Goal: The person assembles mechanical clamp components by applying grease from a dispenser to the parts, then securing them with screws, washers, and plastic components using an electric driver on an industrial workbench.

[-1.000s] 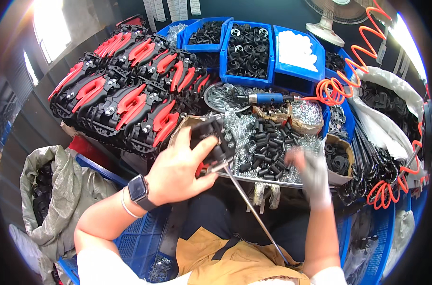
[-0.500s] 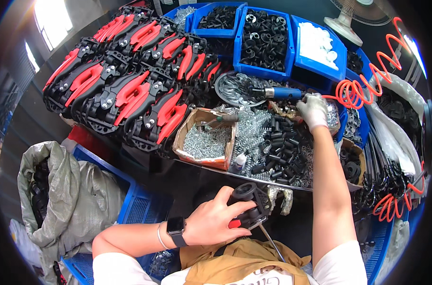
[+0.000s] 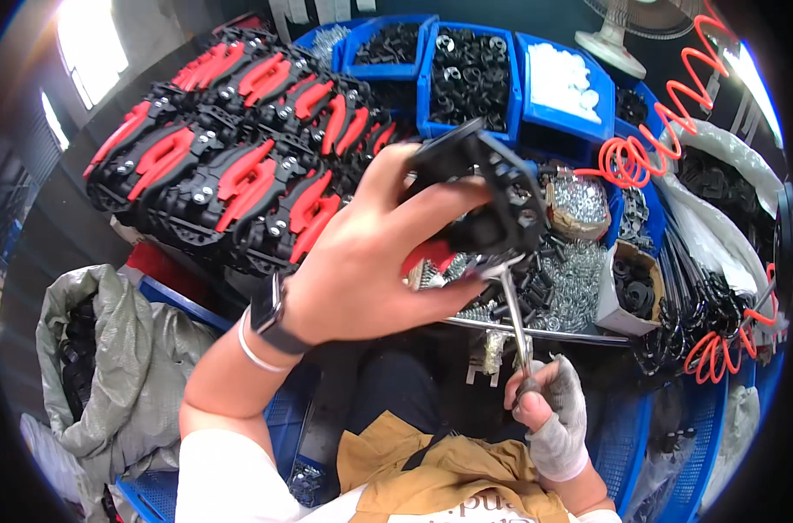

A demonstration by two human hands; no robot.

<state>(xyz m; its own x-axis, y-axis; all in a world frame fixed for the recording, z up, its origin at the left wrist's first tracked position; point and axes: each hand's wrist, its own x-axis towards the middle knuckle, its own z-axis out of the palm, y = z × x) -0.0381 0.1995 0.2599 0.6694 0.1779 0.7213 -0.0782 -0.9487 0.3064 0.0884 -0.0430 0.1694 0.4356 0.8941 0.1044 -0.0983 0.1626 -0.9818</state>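
Note:
My left hand [image 3: 370, 248], with a watch at its wrist, is closed around a black plastic assembly [image 3: 492, 205] with a red part partly hidden by the fingers. It is raised in front of the table. A shiny metal rod [image 3: 514, 314] runs down from the assembly's lower side. At its lower, dark end my right hand [image 3: 555, 423], in a whitish glove with bare fingertips, is closed on the rod. Whether the rod is fixed to the assembly or only touches it, I cannot tell. Behind the assembly, part of the table's loose springs [image 3: 579, 275] and black sleeves is hidden.
Stacked black-and-red assemblies [image 3: 240, 174] fill the far left. Blue bins [image 3: 425, 100] of small parts line the back, near a fan [image 3: 614, 44]. A coiled orange hose [image 3: 627, 161] hangs at right, above black rods [image 3: 680, 305]. A grey sack [image 3: 109, 349] stands at left.
My left hand has lifted the assembly up and forward, closer to the camera. My right hand has come back from the blue-handled tool across the table and now grips the metal rod.

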